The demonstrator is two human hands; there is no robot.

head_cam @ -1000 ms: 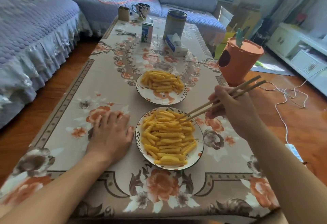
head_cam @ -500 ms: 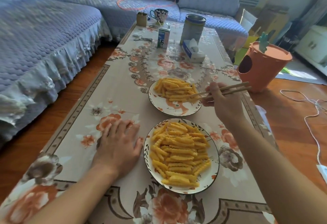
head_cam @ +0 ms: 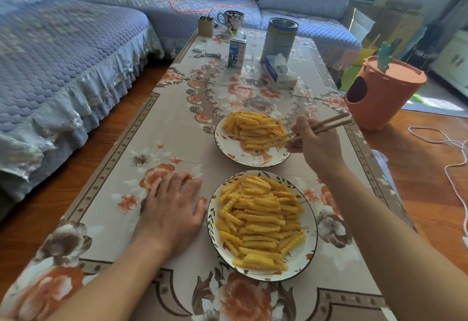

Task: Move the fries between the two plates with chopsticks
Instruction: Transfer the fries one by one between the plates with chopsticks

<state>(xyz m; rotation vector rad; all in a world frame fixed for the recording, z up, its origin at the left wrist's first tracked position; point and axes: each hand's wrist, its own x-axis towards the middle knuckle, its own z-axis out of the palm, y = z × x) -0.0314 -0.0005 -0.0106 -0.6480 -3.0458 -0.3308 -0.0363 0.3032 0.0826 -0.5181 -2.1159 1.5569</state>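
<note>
**Chopsticks working at the far plate's fries**

The right hand (head_cam: pixel 314 143) is gripping a pair of wooden chopsticks (head_cam: pixel 307 130), fingers curled round the shafts, and is holding their tips down among the crinkle-cut fries (head_cam: pixel 250 128) at the near-right edge of the far plate (head_cam: pixel 228 153). Whether a fry is pinched between the tips is too small to tell. The left hand (head_cam: pixel 172 206) is lying flat on the floral tablecloth (head_cam: pixel 121 123), fingers straight and spread, just left of the near plate (head_cam: pixel 310 242), which is carrying its own heap of fries (head_cam: pixel 258 222).

The step in hand looks like a pick-up or a set-down at the far plate. The next move is probably calling for a steady pinch on a single fry and a level carry across the short gap between the plates, since the ridged pieces may slip.

Compared with a second ago, the chopstick tips are now over the far plate rather than the near one, the right arm reaching further out. The left hand is resting where it was.
</note>
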